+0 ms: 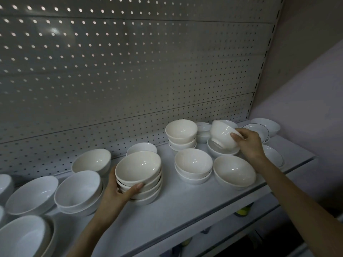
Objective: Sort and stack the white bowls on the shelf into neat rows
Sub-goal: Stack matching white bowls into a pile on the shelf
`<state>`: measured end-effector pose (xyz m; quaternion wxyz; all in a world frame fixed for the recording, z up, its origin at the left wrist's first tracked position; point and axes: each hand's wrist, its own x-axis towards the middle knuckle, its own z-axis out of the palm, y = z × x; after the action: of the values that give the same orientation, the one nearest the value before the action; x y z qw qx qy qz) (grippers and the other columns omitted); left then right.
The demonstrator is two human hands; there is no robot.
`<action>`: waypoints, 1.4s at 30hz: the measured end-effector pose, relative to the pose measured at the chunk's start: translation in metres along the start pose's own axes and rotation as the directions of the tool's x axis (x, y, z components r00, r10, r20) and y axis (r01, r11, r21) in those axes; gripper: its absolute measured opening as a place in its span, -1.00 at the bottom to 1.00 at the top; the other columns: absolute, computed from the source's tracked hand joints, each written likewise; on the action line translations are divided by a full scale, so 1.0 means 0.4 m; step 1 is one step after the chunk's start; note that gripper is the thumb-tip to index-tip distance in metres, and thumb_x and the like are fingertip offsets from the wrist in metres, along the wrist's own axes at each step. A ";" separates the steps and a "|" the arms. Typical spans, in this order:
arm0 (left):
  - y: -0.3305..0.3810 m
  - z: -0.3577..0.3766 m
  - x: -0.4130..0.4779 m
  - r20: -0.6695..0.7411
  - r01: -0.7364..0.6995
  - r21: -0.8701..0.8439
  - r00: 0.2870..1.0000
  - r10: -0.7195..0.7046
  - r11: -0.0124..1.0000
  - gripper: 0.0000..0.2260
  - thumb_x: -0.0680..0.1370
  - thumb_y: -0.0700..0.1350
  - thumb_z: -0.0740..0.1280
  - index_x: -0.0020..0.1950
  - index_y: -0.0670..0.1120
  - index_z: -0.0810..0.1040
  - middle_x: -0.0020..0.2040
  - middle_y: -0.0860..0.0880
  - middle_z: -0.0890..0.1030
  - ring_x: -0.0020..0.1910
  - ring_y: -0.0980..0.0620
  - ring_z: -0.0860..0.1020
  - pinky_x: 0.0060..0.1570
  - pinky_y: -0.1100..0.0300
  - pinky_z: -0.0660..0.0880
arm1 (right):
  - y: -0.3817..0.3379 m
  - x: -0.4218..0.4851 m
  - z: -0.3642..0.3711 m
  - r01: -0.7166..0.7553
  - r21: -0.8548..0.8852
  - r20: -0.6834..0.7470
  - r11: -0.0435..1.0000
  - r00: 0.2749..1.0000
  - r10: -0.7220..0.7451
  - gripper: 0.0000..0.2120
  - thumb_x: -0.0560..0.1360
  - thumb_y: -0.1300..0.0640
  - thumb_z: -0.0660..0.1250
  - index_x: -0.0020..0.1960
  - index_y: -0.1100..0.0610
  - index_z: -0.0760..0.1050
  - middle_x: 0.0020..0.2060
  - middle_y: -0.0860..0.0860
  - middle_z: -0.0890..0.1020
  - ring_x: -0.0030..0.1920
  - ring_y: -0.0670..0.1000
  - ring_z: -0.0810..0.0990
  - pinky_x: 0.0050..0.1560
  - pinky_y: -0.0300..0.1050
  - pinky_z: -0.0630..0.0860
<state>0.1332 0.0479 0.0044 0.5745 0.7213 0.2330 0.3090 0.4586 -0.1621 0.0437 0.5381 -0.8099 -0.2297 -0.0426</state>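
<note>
Head view: the left hand [118, 190] grips a stack of glossy cream-white ceramic bowls [138, 166] at the middle of the flat white shelf [176, 210], thumb across the stack's front. The right hand [248, 141] grasps a single round white ceramic bowl [222, 134], tilted sideways just over a shallow white dish [213, 151] at the right rear.

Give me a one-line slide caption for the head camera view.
Left hand grips a stack of cream bowls while the right hand holds a tilted bowl above the shelf.
</note>
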 end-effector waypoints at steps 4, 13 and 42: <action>0.000 -0.001 0.000 -0.006 0.004 -0.007 1.000 -0.004 1.000 -0.35 0.10 0.22 0.44 0.16 0.23 0.34 0.14 0.25 0.48 0.00 0.51 0.48 -0.15 0.59 0.40 | -0.030 0.000 0.000 -0.005 0.174 0.003 0.985 1.000 0.005 -0.91 0.48 0.31 0.34 -0.06 0.15 0.56 -0.15 0.08 0.61 -0.07 0.07 0.54 0.05 0.00 0.47; -0.014 -0.006 0.002 -0.013 0.004 -0.005 1.000 -0.004 1.000 -0.35 0.20 0.21 0.53 0.19 0.24 0.32 0.01 0.50 0.50 0.02 0.50 0.48 -0.10 0.55 0.44 | -0.168 -0.069 0.022 0.167 0.216 0.237 0.962 0.947 -0.218 -0.88 0.49 0.32 0.33 -0.09 0.12 0.55 -0.16 -0.10 0.60 -0.18 -0.25 0.54 -0.05 -0.29 0.46; -0.048 -0.019 0.006 -0.049 0.029 -0.003 0.998 -0.030 1.000 -0.08 0.16 0.21 0.54 0.44 0.08 0.24 0.32 0.19 0.45 0.22 0.34 0.45 0.13 0.43 0.45 | -0.233 -0.275 0.323 0.818 0.167 0.430 0.551 0.442 -0.787 -0.80 0.48 0.15 0.25 -0.13 0.18 0.63 -0.23 0.00 0.64 -0.16 -0.04 0.55 0.24 -0.18 0.39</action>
<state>0.1296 0.0591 -0.0126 0.5737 0.7093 0.2575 0.3185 0.2987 -0.0533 0.0346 0.3561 -0.6062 -0.7030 -0.1076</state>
